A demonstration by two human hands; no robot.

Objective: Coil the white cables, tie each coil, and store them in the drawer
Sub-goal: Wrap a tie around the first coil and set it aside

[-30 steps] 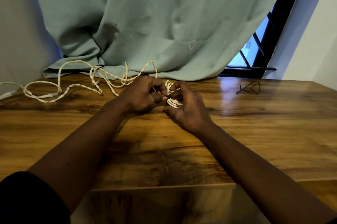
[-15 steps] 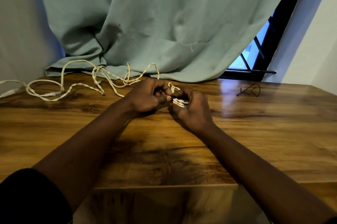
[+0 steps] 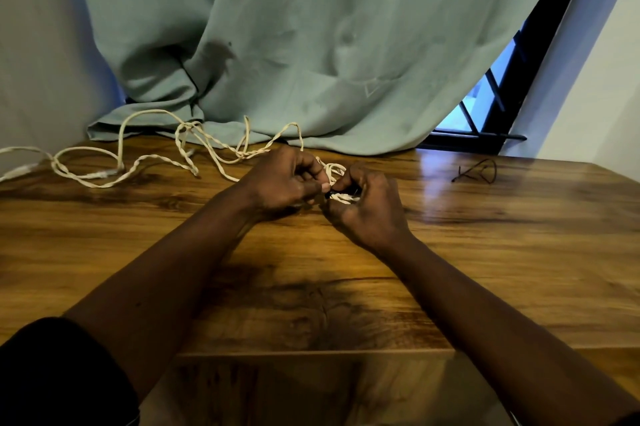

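**item:** small coil of white twisted cable, at mid-view just over the wooden table, between the two hands.

**hands:** together, knuckles nearly touching.
- right hand is curled round the coil from its 4 o'clock side, bundling the loops.
- left hand is at the coil's 9 o'clock, thumb and forefinger pinching a short dark tie at the coil's near edge.
- whether the tie already passes round the bundle is hidden by the fingers.

**other stock:**
- loose cable, same white twist, sprawled in open loops from the left hand out toward 9–10 o'clock and off the table's left edge. it may join the coil behind the left hand; cannot tell.
- spare black tie, lying alone at 3 o'clock of the hands, well apart.
- teal curtain, draped onto the table's far edge at 12 o'clock.
- drawer: not in view.

**handling (judged):**
- the cable is light, limp and a little springy, so the loops will likely open once the grip slackens.
- hold across the whole bundle at one side and leave the opposite side free for the tie.
- the twisted surface should give fair grip. not fragile, but avoid sharp kinks.
- the tie is thin and fiddly: take it by its end, fingertips only.

**stage (judged):** tying this coil; the loose cable is not yet coiled.
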